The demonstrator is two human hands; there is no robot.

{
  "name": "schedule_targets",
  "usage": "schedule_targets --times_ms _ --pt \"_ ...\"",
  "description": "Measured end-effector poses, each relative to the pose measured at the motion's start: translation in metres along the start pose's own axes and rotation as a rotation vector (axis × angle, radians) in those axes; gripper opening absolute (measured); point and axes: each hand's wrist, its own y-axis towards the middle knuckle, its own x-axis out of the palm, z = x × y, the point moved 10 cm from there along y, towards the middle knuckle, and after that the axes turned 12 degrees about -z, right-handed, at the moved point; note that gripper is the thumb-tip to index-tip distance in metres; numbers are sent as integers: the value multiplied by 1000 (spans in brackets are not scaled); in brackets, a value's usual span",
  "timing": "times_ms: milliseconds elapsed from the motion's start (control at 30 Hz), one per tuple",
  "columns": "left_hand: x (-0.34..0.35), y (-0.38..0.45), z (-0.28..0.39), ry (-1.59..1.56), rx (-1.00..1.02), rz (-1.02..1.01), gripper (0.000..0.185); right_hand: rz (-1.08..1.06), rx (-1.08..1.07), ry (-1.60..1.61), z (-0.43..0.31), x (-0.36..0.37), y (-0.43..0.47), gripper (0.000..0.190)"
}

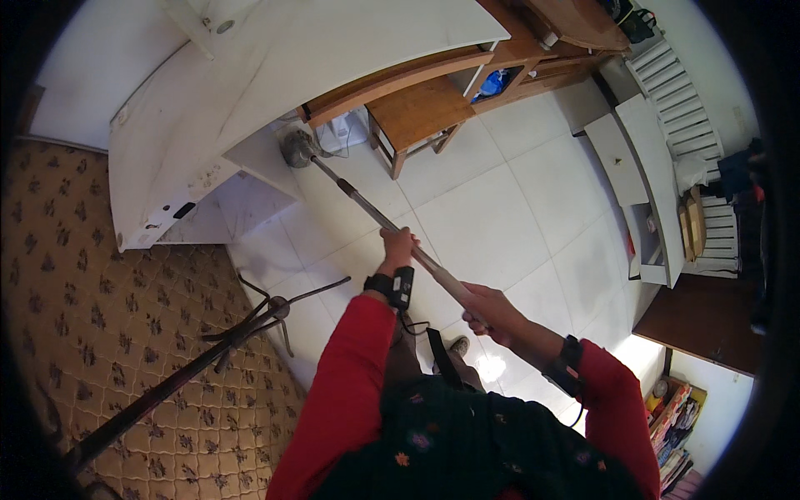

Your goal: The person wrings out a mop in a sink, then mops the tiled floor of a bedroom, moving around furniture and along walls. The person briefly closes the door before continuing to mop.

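My left hand (399, 247) is closed around the middle of a long metal mop pole (369, 207). Nearer my body, my right hand (490, 312) grips the thicker end of the same pole. The pole slants away to the upper left. At its far end a grey mop head (297, 149) rests on the pale floor tiles (481, 206), close to the white desk's side panel and left of a small wooden stool (419, 115). A white object with a cable lies behind the mop head, partly hidden under the desk.
A marble-patterned white desk (250, 81) spans the upper left. A dark metal coat stand (181, 375) rises at the left, beside a patterned mattress (62, 300). At the right stand a white drawer cabinet (650, 187) and a radiator (681, 100). A wooden cabinet (537, 69) is at the top.
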Motion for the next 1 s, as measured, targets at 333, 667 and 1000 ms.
schedule_targets --times_ms 333,667,1000 --pt "-45 80 103 123 27 -59 15 -28 -75 -38 -57 50 90 45" --pt "-7 18 0 1841 308 -285 16 -123 -12 112 51 14 14 50" --pt "14 -149 -111 264 -66 -23 41 -171 29 179 154 -33 -102 50"
